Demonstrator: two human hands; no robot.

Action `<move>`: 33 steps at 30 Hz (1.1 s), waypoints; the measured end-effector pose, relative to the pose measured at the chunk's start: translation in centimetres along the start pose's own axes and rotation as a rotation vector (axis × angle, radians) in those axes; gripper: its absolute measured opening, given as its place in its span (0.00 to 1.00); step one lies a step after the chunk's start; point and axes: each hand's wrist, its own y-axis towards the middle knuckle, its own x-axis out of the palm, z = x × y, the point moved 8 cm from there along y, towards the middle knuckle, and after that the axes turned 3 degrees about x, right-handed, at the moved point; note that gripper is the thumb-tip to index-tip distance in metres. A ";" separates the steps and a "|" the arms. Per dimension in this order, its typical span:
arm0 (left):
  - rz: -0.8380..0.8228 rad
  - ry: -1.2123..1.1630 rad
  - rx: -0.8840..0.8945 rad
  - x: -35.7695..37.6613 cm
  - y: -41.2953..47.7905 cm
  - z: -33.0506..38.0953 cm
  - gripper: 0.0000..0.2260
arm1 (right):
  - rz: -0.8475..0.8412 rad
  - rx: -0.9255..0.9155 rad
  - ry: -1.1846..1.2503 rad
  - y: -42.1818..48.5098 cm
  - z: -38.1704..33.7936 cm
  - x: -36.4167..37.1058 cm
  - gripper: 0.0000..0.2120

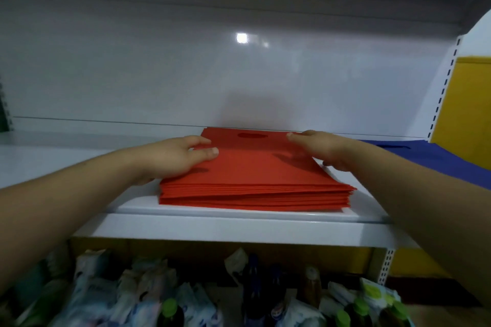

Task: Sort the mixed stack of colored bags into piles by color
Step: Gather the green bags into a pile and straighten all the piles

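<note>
A flat pile of red bags lies on the white shelf, with an oval handle hole at its far end. My left hand rests on the pile's left side, fingers straight across the top bag. My right hand lies on the right side, fingers stretched toward the far edge. To the right, blue bags are spread flat on the same shelf, partly hidden by my right forearm.
The shelf's white back panel rises behind the piles, and an upper shelf hangs overhead. A slotted upright and a yellow wall stand at the right. Bottles and packets fill the shelf below.
</note>
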 end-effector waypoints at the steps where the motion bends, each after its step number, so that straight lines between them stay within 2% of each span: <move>1: -0.005 -0.018 0.012 0.4 -0.4 0.4 0.23 | -0.008 0.006 0.005 0.6 -0.1 0.5 0.23; 4: 0.003 -0.063 0.027 1.3 -0.8 1.1 0.22 | -0.020 0.041 0.148 2.3 0.1 1.7 0.23; 6: 0.024 -0.147 0.022 1.5 -0.7 1.0 0.17 | -0.012 0.058 0.224 2.9 0.3 1.9 0.24; 9: 0.047 -0.288 -0.008 1.1 -0.7 0.4 0.12 | 0.014 0.090 0.250 3.0 0.9 1.4 0.23; 11: 0.031 -0.321 -0.021 1.4 -0.6 0.0 0.13 | 0.053 0.094 0.229 3.1 1.3 1.0 0.22; 14: -0.041 -0.268 -0.004 2.2 -0.7 0.3 0.19 | 0.007 0.047 0.239 3.5 1.5 1.9 0.22; 17: -0.036 -0.220 0.021 1.3 -1.2 0.3 0.29 | 0.023 -0.020 0.166 3.9 1.5 1.6 0.22; 19: -0.066 -0.016 0.077 0.9 -2.2 0.4 0.32 | 0.041 -0.034 0.120 3.9 1.5 1.2 0.27; 22: -0.162 0.221 0.174 1.5 -3.7 0.6 0.44 | 0.037 -0.023 0.085 4.0 1.8 1.3 0.33; 23: -0.155 0.247 0.193 1.6 -3.9 0.6 0.44 | 0.042 -0.024 0.079 3.8 1.7 1.3 0.33; 26: -0.083 0.256 0.238 1.5 -3.9 0.6 0.31 | 0.039 -0.025 0.052 3.4 1.8 1.2 0.33; 27: -0.066 0.257 0.249 1.4 -3.9 0.7 0.30 | 0.036 -0.022 0.049 3.3 1.9 1.3 0.33; 30: -0.070 0.273 0.275 1.4 -4.1 0.6 0.42 | 0.024 -0.022 0.053 3.0 2.0 1.3 0.32; 31: -0.077 0.273 0.277 1.6 -4.1 0.5 0.43 | 0.024 -0.022 0.048 3.0 1.9 1.3 0.32; 33: -0.077 0.269 0.287 1.7 -4.1 0.7 0.35 | 0.035 -0.028 0.026 3.0 1.9 1.2 0.32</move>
